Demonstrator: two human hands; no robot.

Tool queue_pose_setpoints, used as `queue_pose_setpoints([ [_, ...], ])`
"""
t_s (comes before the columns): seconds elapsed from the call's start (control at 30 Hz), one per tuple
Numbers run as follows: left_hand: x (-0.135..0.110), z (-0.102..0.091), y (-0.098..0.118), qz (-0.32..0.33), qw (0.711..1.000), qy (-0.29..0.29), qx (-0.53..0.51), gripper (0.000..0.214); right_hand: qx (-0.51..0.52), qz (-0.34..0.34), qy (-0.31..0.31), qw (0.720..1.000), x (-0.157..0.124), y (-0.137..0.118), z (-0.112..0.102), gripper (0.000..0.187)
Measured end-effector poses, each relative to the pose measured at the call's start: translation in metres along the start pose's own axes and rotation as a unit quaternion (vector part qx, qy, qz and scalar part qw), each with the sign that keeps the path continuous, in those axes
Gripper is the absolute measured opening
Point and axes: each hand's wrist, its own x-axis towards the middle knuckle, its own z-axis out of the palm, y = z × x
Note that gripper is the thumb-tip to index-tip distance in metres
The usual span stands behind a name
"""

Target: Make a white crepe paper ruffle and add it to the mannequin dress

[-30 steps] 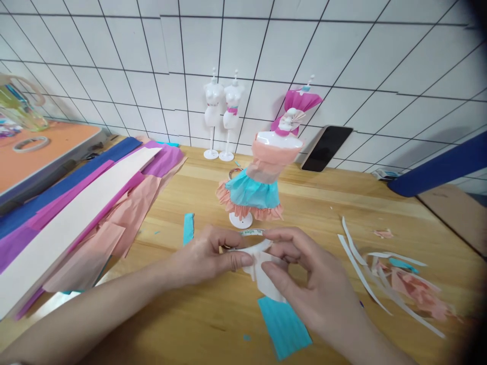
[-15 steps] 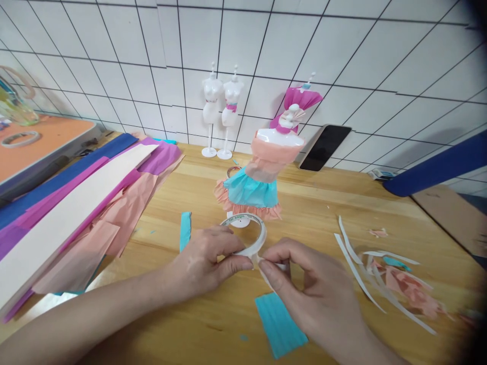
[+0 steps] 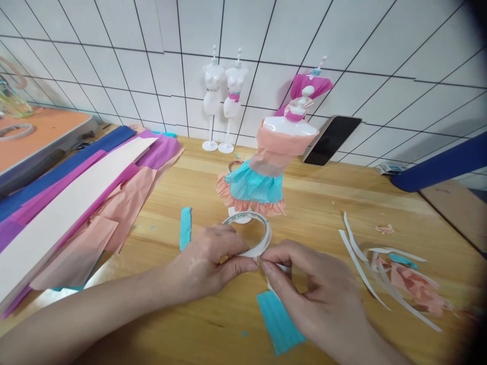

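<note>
Tape roll (image 3: 245, 218) clamped at near rim by left hand (image 3: 207, 261), right hand (image 3: 315, 299) fingertips pinching its loose end, both grips unchanged from earlier.

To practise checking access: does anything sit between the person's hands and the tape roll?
Nothing visible does. The left hand holds the tape roll by its near rim, and the right hand pinches it at the same spot. The dressed mannequin stands behind the roll, apart from both hands.

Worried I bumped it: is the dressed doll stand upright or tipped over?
Upright: the doll stand rests on its round base on the table, bust on top, just behind the tape roll.
</note>
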Motion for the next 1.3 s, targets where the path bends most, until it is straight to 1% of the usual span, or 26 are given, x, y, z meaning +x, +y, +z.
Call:
queue_pose_setpoints([
  [0.13, 0.002, 0.0, 0.001, 0.023, 1.0, -0.001, 0.008, 0.03, -0.012, 0.002, 0.02, 1.0, -0.001, 0.002, 0.002, 0.012],
  [0.2, 0.002, 0.0, 0.002, 0.025, 1.0, -0.009, 0.013, 0.029, -0.016, 0.015, 0.024, 0.999, -0.002, 0.002, 0.003, 0.013],
  [0.3, 0.0, 0.0, 0.002, 0.021, 0.999, -0.014, 0.022, 0.029, -0.014, 0.045, 0.015, 0.999, -0.004, 0.002, 0.004, 0.015],
  [0.4, -0.002, 0.001, 0.002, 0.026, 0.999, -0.012, 0.024, 0.027, 0.008, 0.061, 0.013, 0.998, -0.004, 0.002, 0.005, 0.017],
  [0.5, -0.003, 0.001, 0.002, 0.027, 0.998, -0.026, 0.047, 0.027, 0.012, 0.082, 0.012, 0.996, -0.003, 0.002, 0.005, 0.018],
  [0.63, -0.002, 0.002, 0.004, 0.039, 0.995, -0.033, 0.082, 0.029, -0.005, 0.088, -0.005, 0.996, 0.001, 0.001, 0.004, 0.019],
  [0.73, 0.001, 0.0, 0.006, 0.04, 0.996, -0.042, 0.073, 0.03, 0.002, 0.093, -0.004, 0.996, 0.005, 0.001, 0.004, 0.019],
  [0.83, 0.005, -0.007, 0.011, 0.015, 0.997, -0.066, 0.039, 0.036, 0.022, 0.104, 0.006, 0.994, 0.008, -0.001, 0.005, 0.019],
  [0.9, 0.007, -0.015, 0.016, -0.026, 0.995, -0.097, 0.009, 0.038, 0.046, 0.116, 0.006, 0.992, 0.011, -0.003, 0.006, 0.02],
  [0.97, 0.009, -0.023, 0.019, -0.078, 0.987, -0.135, -0.03, 0.029, 0.091, 0.136, -0.008, 0.986, 0.013, -0.005, 0.006, 0.02],
  [1.03, 0.01, -0.03, 0.019, -0.121, 0.977, -0.163, -0.066, 0.02, 0.155, 0.159, -0.029, 0.975, 0.014, -0.007, 0.005, 0.02],
  [1.13, 0.01, -0.037, 0.017, -0.156, 0.966, -0.178, -0.107, 0.016, 0.228, 0.17, -0.043, 0.958, 0.014, -0.01, 0.004, 0.022],
  [1.3, 0.01, -0.042, 0.01, -0.179, 0.954, -0.186, -0.153, 0.016, 0.237, 0.174, -0.043, 0.955, 0.012, -0.015, 0.003, 0.028],
])
